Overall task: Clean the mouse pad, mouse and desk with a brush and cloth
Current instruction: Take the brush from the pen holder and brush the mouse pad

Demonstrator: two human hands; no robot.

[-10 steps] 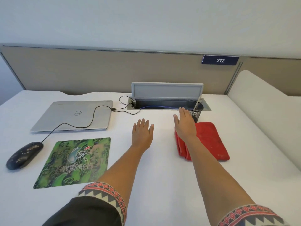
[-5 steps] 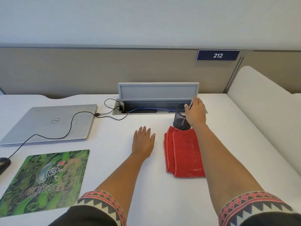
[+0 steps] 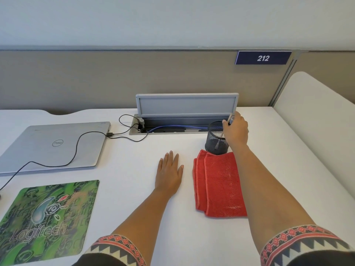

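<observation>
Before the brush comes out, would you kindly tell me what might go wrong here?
The right hand holds the slanted brush handle inside the mesh pen holder; a sideways pull may tip the holder, and nothing steadies it, since the left hand lies flat on the desk. The holder stands right by the open cable tray, so it might fall in among the cables.

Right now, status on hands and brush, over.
Right hand pinching brush handle inside mesh cup. Left hand flat on desk. Red cloth folded at cup's near side. No mouse in view.
</observation>
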